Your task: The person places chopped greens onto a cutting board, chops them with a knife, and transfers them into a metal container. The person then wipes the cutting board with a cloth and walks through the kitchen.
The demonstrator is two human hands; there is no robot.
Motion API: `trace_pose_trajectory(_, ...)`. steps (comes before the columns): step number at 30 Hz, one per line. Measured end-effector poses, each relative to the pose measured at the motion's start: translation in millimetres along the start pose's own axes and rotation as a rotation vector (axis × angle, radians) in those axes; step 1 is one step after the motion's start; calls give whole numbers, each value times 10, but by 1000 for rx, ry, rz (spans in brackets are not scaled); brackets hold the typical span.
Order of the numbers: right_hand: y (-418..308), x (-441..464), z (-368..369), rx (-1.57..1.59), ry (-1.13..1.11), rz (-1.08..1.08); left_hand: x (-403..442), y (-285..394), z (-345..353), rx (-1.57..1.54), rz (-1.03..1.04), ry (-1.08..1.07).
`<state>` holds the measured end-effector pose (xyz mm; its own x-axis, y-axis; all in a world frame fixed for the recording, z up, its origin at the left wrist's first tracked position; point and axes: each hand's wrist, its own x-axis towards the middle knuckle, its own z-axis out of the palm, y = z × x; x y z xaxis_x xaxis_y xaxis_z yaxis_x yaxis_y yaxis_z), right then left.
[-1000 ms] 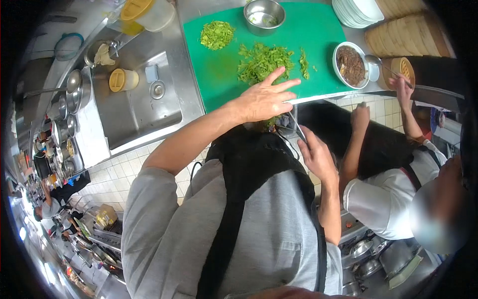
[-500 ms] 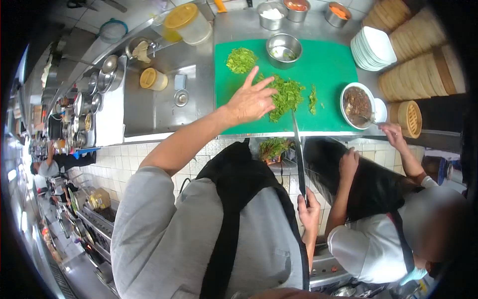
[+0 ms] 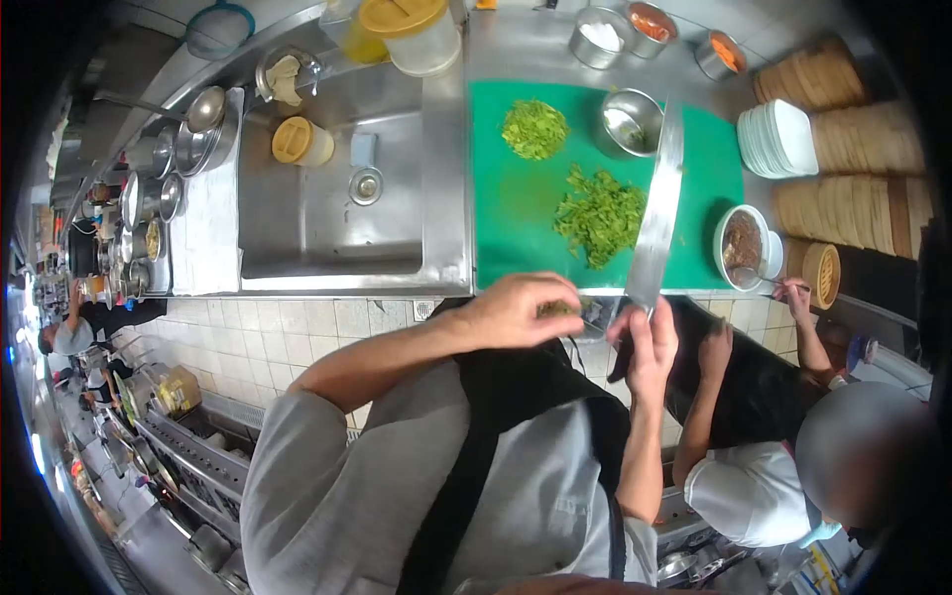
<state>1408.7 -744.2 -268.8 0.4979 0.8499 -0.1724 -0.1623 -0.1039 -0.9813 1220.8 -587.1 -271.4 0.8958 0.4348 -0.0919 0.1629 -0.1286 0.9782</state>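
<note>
My right hand [image 3: 647, 347] grips a large knife [image 3: 658, 213] by its handle, below the front edge of the green cutting board [image 3: 516, 238]. The broad blade points away from me over the board, just right of a pile of chopped greens [image 3: 600, 216]. Near the same edge, my left hand [image 3: 521, 312] has its fingers curled; a small dark greenish patch shows between them, and I cannot make out what it is. A smaller green heap [image 3: 535, 129] lies farther back, beside a metal bowl [image 3: 631, 123] that the blade tip partly overlaps.
Left of the board is a metal sink [image 3: 327, 228] with a yellow-lidded tub [image 3: 302, 142]. On the right stand stacked white dishes [image 3: 777, 139], bamboo steamers [image 3: 853, 208] and a white bowl of dark food [image 3: 742, 243]. A co-worker's hand [image 3: 793, 296] holds a spoon there.
The knife has swung up over the board, its flat face showing. My left hand has drawn back from the greens to the front edge and curled. The view has shifted too.
</note>
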Motion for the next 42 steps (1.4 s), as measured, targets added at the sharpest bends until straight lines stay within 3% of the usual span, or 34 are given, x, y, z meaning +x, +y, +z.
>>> trace_pose_trajectory(2,-71,359,403,81,3,-61,-26,-107,-36,-77,-16,-53)
trace_pose_trajectory(8,-310,1136,1665,344,3,-135,-25,-158,-526,-355,-4,203)
trace_pose_trajectory(11,-257,1284,1910,390,-69,-86,-74,-211,-833,-338,24,262)
trace_pose_trajectory(14,-234,1362,2078,190,-201,-100,-192,-254,-1158,-283,-145,274)
trace_pose_trajectory(15,-182,1398,2072,148,-240,-67,-158,-293,-1150,-565,-46,364)
trace_pose_trajectory(16,-238,1438,2130,141,-263,-82,-165,-282,-1249,-643,-25,328)
trace_pose_trajectory(20,-338,1709,2186,145,-262,-68,-92,-220,-1575,-738,-92,343)
trace_pose_trajectory(23,-329,1744,2003,21,-227,-78,-10,69,-2290,-219,-272,575)
trace_pose_trajectory(27,-52,1482,1634,-66,-154,-17,72,556,-3116,158,-185,680)
trace_pose_trajectory(29,115,1284,1469,-51,-109,32,180,852,-3472,570,-255,527)
trace_pose_trajectory(33,370,863,1251,5,-9,151,619,1069,-3845,727,-172,399)
trace_pose_trajectory(35,423,728,1216,4,27,184,897,1210,-3902,1025,-120,243)
trace_pose_trajectory(38,392,630,1200,-38,66,210,1344,1158,-3983,1286,2,240)
trace_pose_trajectory(42,421,530,1104,-60,115,234,1759,1227,-4069,1339,67,215)
